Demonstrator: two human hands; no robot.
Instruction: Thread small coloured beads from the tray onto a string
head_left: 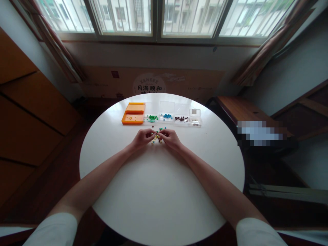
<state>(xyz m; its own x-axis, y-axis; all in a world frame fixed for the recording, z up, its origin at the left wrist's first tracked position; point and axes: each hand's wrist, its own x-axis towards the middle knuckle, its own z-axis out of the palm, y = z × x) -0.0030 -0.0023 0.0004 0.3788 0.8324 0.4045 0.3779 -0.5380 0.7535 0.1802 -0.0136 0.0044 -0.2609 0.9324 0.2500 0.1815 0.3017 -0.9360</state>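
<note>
My left hand (144,138) and my right hand (170,138) meet over the middle of the table, both with fingers pinched. A tiny dark piece (156,132) shows between their fingertips; its exact kind is too small to make out. Under and around the fingertips lies a loose pile of small coloured pieces (160,140), yellow, red, green and blue, like little toy bricks. The fingers cover part of the pile. One brown piece (153,126) lies apart, just beyond my left fingertips.
Along the far side of the round white table (159,191) stand an orange case (132,118) with a few yellow pieces and clear boxes with green pieces (152,118), blue pieces (167,116), dark brown pieces (181,119) and pale pieces (195,121). A wooden desk (246,109) is at the right.
</note>
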